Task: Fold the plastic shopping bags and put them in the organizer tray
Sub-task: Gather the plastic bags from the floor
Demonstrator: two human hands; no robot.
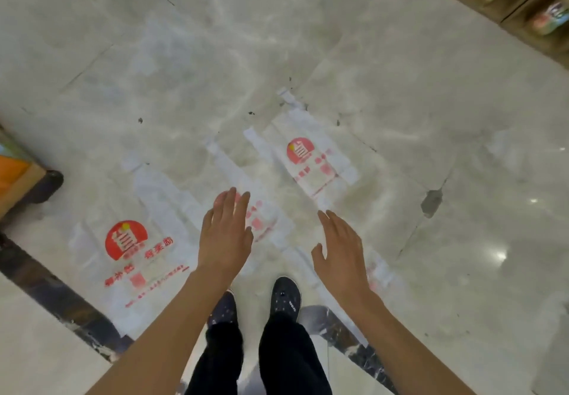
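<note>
hands, left hand [226, 234] and right hand [340, 254], spread empty above flat bags [138, 259] on floor [462, 117].

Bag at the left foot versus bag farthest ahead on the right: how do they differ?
The left bag lies nearer the person and looks larger; the far bag looks smaller. The left bag lies partly over a dark floor strip; the far bag lies on pale tile only. Both are flat, unfolded, white with red print.
</note>
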